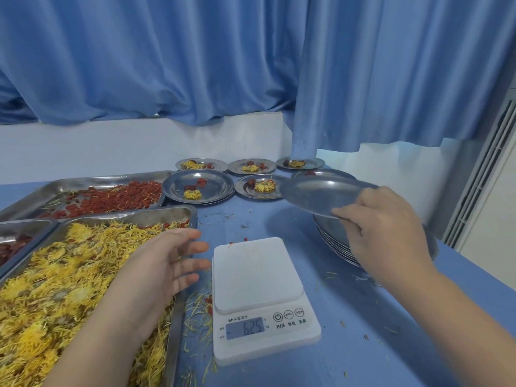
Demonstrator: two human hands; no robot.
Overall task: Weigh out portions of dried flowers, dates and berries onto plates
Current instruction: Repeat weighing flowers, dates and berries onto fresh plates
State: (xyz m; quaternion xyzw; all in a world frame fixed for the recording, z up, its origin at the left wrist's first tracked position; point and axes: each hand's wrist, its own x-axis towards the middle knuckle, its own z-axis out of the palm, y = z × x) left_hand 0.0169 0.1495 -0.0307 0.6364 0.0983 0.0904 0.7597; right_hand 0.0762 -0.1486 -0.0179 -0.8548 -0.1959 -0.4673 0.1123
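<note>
Across the blue tabletop (363,331), under blue curtains (251,65) and a white wall (83,152).

- Far left: steel trays (156,216) with dates (14,248), red berries (117,201) and yellow dried flowers (55,289).
- Left hand (164,266) is over the flower tray's right rim. Grip wide, fingers spread, holding nothing, fingertips close to the scale (257,277).
- Scale platform bare, readout shows 625. Loose petals scattered around it.
- Behind: six filled plates (215,185) in two rows.
- Right: right hand (385,230), grip pinched on the near edge of an empty plate (315,194). It is tilted, hollow side up, above the stack of plates (335,238).
- Far right: white slatted vent (480,177).
</note>
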